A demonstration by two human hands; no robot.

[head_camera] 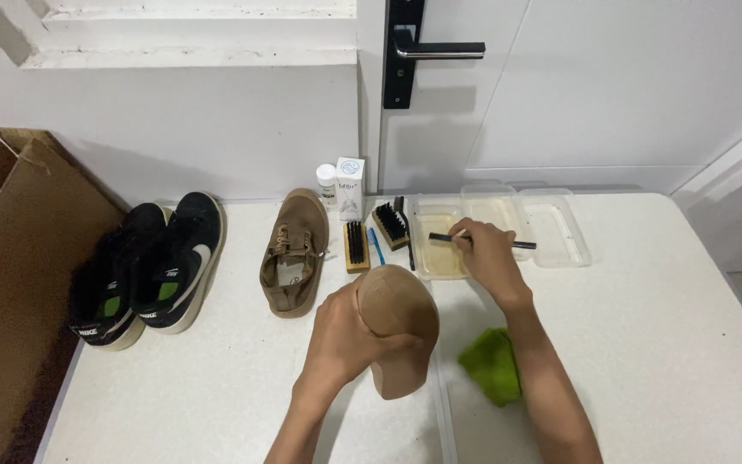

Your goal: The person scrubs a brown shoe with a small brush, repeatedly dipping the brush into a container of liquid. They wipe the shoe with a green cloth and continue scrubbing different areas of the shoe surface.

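Outward from the fingertips first: the right hand [484, 256] has its fingers pinched around a slim black brush [483, 241], gripping it near the middle so that both ends stick out. The brush's long axis runs left to right across the view, nearly level, and it hangs over the first of 3 clear shallow trays [570, 230] (the one holding a yellowish liquid [440, 258]), with its left tip above that liquid.

The left hand [345, 335] is wrapped around a tan shoe [395, 331], fingers curled and pressed against its side, thumb side toward the camera. The shoe is lifted off the white table [680, 344] and seen end-on, its long axis pointing down and toward the person. It lies below and to the left of the right hand's fingers, close by but not touching; the left hand alone has hold of it.

Beyond the hands, the matching tan shoe [295, 253] lies flat, laces up, left of a wooden brush [355, 247], a blue-handled brush [375, 247] and a larger black-bristled brush [391, 225]. A small white bottle [326, 182] and a white box [350, 187] stand by the wall. Near the right forearm lies a green cloth [493, 365]. Well to the left sit 2 black sneakers [152, 266] beside a cardboard box [15, 283].
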